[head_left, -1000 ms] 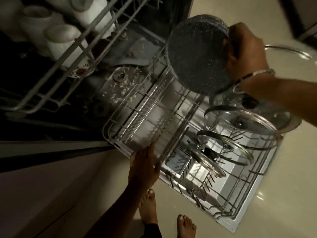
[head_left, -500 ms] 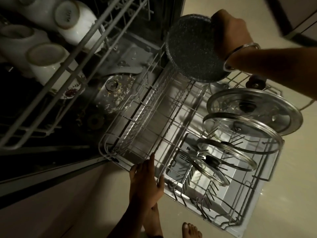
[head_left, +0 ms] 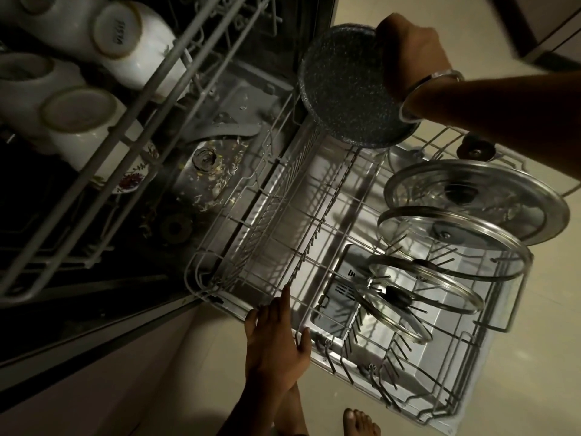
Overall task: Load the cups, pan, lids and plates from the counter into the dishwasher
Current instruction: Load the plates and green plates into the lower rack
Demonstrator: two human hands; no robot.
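Fingers (head_left: 405, 36) of the right hand (head_left: 412, 55) curl over the rim of a dark speckled pan (head_left: 342, 86), gripping it tilted on edge above the far end of the pulled-out lower rack (head_left: 273, 234), its lower rim seemingly at or just above the wires. The left hand (head_left: 276, 338) rests flat, fingers straight, on the rack's near rail. Four glass lids (head_left: 452, 243) already stand in the tines to the right, and white cups (head_left: 125, 45) sit upturned in the upper rack. The pan looks rigid and probably fairly heavy for a one-handed rim hold; its coated surface may be slick, so a firm pinch at the rim, or at the handle, which is out of sight, seems the safest purchase. The glass lids nearby would likely chip if knocked.
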